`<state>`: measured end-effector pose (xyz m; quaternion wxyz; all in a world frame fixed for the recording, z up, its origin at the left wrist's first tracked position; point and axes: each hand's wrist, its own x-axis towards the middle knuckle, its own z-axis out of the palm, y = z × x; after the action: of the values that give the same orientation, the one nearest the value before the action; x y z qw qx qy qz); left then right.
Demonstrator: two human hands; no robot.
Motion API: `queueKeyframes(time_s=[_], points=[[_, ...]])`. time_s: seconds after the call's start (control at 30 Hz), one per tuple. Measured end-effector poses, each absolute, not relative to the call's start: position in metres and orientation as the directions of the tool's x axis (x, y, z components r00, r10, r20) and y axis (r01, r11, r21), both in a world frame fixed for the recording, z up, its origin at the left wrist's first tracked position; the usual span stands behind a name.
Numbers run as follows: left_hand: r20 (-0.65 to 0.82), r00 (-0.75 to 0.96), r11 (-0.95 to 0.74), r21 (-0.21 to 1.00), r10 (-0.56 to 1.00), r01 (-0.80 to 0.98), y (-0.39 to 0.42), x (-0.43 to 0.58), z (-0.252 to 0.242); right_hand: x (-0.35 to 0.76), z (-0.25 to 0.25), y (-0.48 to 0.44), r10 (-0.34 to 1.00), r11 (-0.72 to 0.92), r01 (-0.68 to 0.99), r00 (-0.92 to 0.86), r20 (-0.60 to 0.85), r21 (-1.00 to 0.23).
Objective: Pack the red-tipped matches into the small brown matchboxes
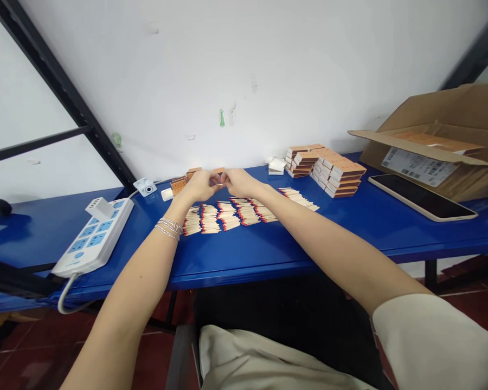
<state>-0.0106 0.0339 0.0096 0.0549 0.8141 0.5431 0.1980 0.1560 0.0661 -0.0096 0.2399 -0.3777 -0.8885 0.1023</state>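
Fingertips meet above a glossy blue tabletop [244, 254] as I watch from afar: the left hand [201, 186], silvery bracelets [169, 228] at its wrist, and the right hand [239, 183] are both curled narrow, though I cannot tell what they pinch. I see matches [210, 219], slim pale sticks with red heads, lying in uneven ranks just nearer me than the hands. Orange-topped, white-ended matchboxes [341, 168] rise in brick-like steps to the right, thin-walled white trays [275, 166] beside them. A small orange box [178, 186] stands near the left hand. At far right, a flat, dark-screened phone [421, 195] lies before a brown cardboard carton [467, 176] (flaps splayed, label printed); at left sits a smooth white power strip [93, 238].
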Motion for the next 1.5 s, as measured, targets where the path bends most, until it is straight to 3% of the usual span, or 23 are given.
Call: queueKeyframes(time_s=[0.37, 0.5, 0.67, 0.8, 1.0, 1.17, 1.37, 1.5], points=[[0.121, 0.272, -0.295, 0.516, 0.954, 0.804, 0.026, -0.031, 0.027, 0.148, -0.01, 0.065, 0.76, 0.649, 0.592, -0.485, 0.432, -0.478], [0.012, 0.201, -0.19, 0.39, 0.98, 0.901, 0.025, -0.042, 0.035, 0.15, -0.009, 0.064, 0.8, 0.6, 0.584, -0.431, 0.417, -0.547], [-0.294, 0.031, 0.015, 0.151, 0.955, 0.988, 0.027, -0.061, 0.042, 0.146, -0.013, 0.063, 0.834, 0.546, 0.573, -0.446, 0.326, -0.611], [-0.412, -0.032, 0.082, 0.103, 0.91, 0.991, 0.024, -0.066, 0.046, 0.138, -0.014, 0.059, 0.813, 0.552, 0.494, -0.499, 0.3, -0.672], [-0.375, -0.004, 0.027, 0.056, 0.927, 0.998, 0.025, -0.062, 0.046, 0.132, -0.013, 0.048, 0.822, 0.448, 0.274, -0.5, 0.272, -0.851], [-0.249, 0.062, -0.051, 0.049, 0.967, 0.997, 0.027, -0.057, 0.044, 0.131, -0.013, 0.046, 0.845, 0.375, 0.257, -0.489, 0.215, -0.891], [-0.214, 0.047, -0.038, 0.05, 0.976, 0.998, 0.021, -0.051, 0.045, 0.118, -0.021, 0.054, 0.844, 0.483, 0.451, -0.47, 0.261, -0.751], [-0.217, 0.03, -0.017, 0.062, 0.976, 0.998, 0.019, -0.05, 0.044, 0.111, -0.019, 0.045, 0.84, 0.508, 0.613, -0.507, 0.192, -0.605]])
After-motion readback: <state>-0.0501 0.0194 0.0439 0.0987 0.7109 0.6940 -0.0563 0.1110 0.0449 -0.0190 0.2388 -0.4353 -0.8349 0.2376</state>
